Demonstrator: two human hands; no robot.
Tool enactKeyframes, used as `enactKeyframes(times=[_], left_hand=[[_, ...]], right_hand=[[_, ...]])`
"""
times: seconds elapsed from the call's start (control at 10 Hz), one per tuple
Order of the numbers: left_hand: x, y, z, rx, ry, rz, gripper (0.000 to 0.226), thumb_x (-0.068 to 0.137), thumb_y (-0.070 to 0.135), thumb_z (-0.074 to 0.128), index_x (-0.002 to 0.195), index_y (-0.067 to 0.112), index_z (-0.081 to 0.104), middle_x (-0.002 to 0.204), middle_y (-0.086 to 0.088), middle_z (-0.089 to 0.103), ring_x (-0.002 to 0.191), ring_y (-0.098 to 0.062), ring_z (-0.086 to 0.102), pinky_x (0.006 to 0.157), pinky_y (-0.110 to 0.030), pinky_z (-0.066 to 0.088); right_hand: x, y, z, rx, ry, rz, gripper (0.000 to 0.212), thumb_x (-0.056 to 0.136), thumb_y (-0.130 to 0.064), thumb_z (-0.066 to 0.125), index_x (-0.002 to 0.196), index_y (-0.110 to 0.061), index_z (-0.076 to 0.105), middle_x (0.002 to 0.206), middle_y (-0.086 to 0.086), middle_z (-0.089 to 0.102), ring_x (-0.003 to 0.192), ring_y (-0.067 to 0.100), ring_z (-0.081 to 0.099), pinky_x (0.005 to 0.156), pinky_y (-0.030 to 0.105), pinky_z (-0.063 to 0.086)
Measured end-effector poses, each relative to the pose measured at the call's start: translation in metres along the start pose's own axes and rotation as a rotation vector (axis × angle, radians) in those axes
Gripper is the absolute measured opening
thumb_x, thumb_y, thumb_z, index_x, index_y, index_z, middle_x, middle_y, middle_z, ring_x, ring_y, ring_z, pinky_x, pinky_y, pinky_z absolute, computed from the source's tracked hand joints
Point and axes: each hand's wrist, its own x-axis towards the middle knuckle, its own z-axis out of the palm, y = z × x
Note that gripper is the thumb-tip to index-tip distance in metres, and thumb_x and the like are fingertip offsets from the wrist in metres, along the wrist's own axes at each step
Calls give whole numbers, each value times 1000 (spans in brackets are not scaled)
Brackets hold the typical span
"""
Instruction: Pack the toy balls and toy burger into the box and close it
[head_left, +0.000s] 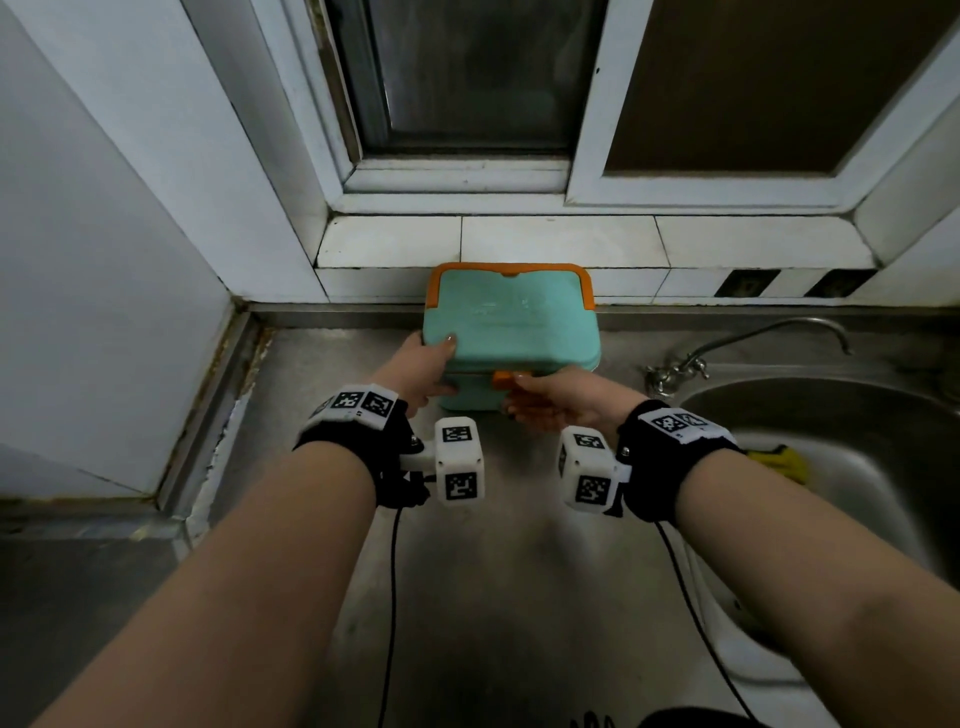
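A teal box (511, 325) with an orange handle folded behind its lid stands on the steel counter against the back ledge. Its lid is down. My left hand (423, 371) grips the box's front left corner, thumb on the lid. My right hand (550, 402) is at the front of the box, fingers on the orange latch (503, 379). No toy balls or toy burger are in sight; the inside of the box is hidden.
A steel sink (810, 467) with a tap (727, 345) lies to the right, with a yellow object (782, 460) in the basin. A tiled window ledge (561, 241) runs behind the box. A white wall (104, 260) bounds the counter (493, 571) on the left.
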Motion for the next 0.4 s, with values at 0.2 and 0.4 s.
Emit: enactKeyframes(times=[0.2,0.4], left_hand=[[6,2,-1,116,26,-42,62,93,44,55,141,11,35,139,-14,48,112,-33,54,91,-51,39],[-6,-12,-10,89,12,-154,55,87,54,58,127,18,50,116,-7,49,100,-26,55,76,-34,47]], right_hand=[[-2,1,-6,-137,43,42,41,94,-34,57,125,-8,59,92,18,65,78,23,67,54,26,59],[-4,-7,-9,-302,157,8,54,85,-58,58,84,-4,67,65,9,75,50,14,69,42,19,50]])
